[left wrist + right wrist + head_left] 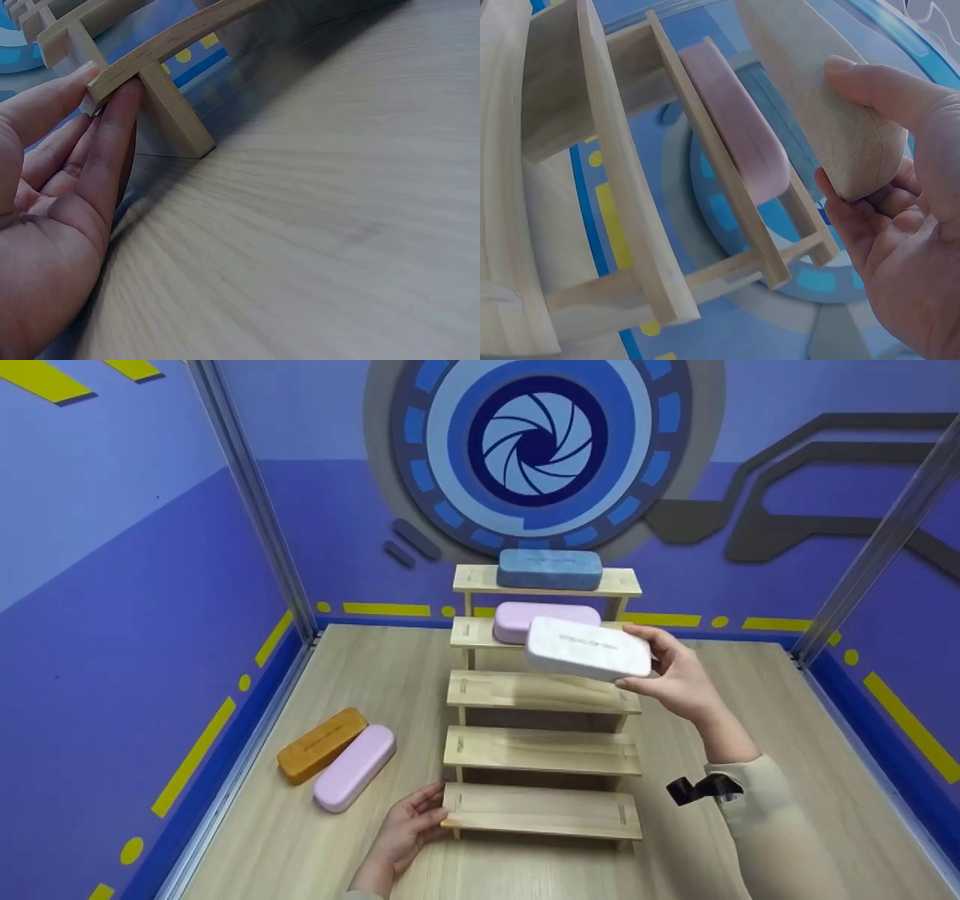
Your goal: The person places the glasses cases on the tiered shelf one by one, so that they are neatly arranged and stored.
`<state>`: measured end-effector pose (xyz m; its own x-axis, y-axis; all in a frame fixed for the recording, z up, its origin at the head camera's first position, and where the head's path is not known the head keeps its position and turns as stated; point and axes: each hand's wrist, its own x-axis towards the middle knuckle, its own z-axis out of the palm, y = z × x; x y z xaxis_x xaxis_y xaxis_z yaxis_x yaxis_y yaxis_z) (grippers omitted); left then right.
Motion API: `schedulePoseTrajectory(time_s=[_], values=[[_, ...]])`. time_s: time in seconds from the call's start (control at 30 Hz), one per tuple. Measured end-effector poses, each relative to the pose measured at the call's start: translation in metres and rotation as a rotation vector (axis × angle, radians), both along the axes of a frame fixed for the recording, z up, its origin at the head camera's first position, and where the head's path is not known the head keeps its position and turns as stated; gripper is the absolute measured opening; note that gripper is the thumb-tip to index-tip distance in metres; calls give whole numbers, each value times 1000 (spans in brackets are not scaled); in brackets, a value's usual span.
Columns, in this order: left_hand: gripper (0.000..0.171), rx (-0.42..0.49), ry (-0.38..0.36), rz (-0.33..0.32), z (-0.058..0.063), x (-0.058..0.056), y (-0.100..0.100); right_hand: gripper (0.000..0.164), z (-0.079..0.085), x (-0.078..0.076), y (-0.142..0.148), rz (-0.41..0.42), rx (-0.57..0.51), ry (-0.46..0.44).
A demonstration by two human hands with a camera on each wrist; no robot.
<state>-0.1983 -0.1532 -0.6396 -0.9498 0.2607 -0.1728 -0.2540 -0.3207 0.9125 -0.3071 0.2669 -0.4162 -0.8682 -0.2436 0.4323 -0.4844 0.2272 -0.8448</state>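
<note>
The right hand [675,679] grips one end of a white, rounded oblong case [589,649], its free end jutting leftward from that grip over a pale wooden five-step rack [540,754]. The left hand [409,829] pinches the rack's lowest step at its left corner. Held by one end, the case could tip or slip — or, pushed forward, knock the pink rounded oblong case [520,619] just beyond the grip.

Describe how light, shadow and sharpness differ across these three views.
Head view: brightest, with dark shadows within the wooden stand, and lettering on the white case too soft to read surely; left wrist view: dimmer, a dark shadow band crossing the tabletop, whose grain looks smeared; right wrist view: muted, the white case looking greyish beige.
</note>
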Motion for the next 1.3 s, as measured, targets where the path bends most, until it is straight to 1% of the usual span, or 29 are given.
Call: schedulePoseTrajectory(time_s=[0.13,0.27,0.47,0.63,0.8,0.93,1.1,1.3], values=[[69,-18,-6,1,0,0,0,75,-5,-5,-8,27,7,-22],[69,-6,-13,4,1,0,1,76,-10,-8,-15,47,26,-66],[68,0,-3,-3,0,0,0,76,-20,-13,-24,62,57,-88],[69,-10,-12,2,-1,-1,0,77,-29,-18,-30,68,97,-121],[69,-7,-13,6,-1,0,0,77,-37,-24,-35,87,96,-164],[69,0,-6,1,-1,0,0,76,-43,-28,-36,68,129,-183],[69,4,-4,0,-1,-1,0,76,-47,-31,-37,43,173,-186],[69,-5,-21,10,0,0,1,76,-53,-32,-36,62,164,-206]])
